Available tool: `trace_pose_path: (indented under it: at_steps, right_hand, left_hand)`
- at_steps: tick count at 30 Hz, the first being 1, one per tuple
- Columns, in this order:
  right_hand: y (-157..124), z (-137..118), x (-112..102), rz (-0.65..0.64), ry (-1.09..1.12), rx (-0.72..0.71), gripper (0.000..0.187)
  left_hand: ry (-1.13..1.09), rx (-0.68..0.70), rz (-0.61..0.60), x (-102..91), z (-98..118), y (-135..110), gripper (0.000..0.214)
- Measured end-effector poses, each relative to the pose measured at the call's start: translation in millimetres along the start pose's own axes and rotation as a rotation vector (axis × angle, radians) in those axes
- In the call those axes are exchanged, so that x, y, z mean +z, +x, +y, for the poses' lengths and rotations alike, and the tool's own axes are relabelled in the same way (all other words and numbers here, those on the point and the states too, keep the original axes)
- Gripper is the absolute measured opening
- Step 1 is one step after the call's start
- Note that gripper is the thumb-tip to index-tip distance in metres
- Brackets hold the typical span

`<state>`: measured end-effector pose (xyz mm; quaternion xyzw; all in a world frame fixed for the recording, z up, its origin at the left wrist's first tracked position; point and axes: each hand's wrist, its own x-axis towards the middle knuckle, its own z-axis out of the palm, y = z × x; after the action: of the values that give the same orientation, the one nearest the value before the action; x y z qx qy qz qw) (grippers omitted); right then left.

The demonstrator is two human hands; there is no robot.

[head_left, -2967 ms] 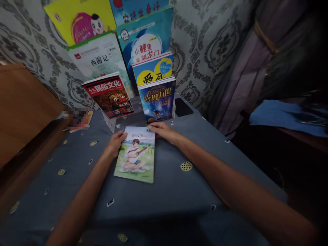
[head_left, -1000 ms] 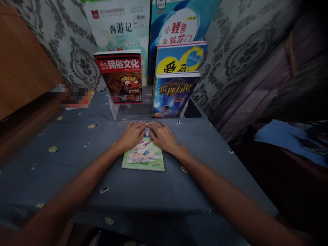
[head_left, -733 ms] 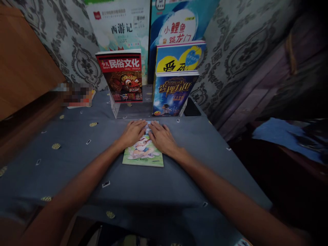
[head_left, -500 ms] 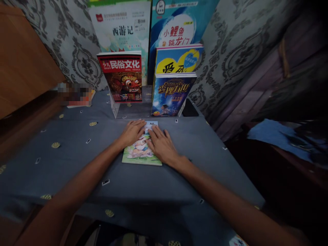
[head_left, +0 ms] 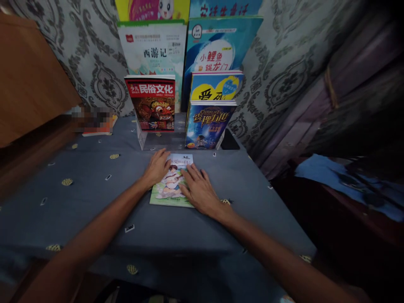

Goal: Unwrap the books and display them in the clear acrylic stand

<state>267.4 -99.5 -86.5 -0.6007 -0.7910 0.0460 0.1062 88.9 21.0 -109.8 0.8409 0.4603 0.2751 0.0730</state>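
A thin green book [head_left: 172,181] with a guitar player on its cover lies flat on the grey-blue tablecloth [head_left: 94,198]. My left hand [head_left: 157,167] rests flat on the book's left edge, fingers stretched toward the display stand. My right hand [head_left: 197,190] lies flat over the book's right lower part, fingers spread. Neither hand grips anything.
A clear tiered stand [head_left: 158,139] behind the book holds a red book [head_left: 152,102] and a dark blue book [head_left: 206,124], with taller books [head_left: 154,48] behind. A black phone [head_left: 229,142] lies right of the stand. A wooden board [head_left: 28,80] stands at left, a curtain [head_left: 331,97] at right.
My right hand slid back toward me along the book, uncovering its upper cover. My left hand shifted to the left edge. The view tilted up, showing more books.
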Motion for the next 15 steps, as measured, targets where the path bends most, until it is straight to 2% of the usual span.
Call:
trace_pose_path:
  at_steps: [4,6,8,12,15]
  right_hand:
    - [4,3,0,-0.001,0.008,0.007,0.056]
    - [9,4,2,0.011,0.013,0.019,0.057]
    - [15,3,4,0.019,0.016,0.042,0.058]
    - [24,-1,7,0.029,0.029,0.087,0.058]
    - [26,0,11,0.05,0.048,0.08,0.058]
  left_hand:
    - [-0.139,-0.031,0.105,-2.8,-3,-3,0.039]
    - [-0.259,-0.103,0.148,-6.5,-5,0,0.038]
    - [-0.44,-0.245,0.187,-11.2,-7,4,0.036]
    - [-0.957,-0.614,0.257,-22.2,-13,15,0.025]
    - [-1.216,-0.771,0.242,-31.2,-13,18,0.02]
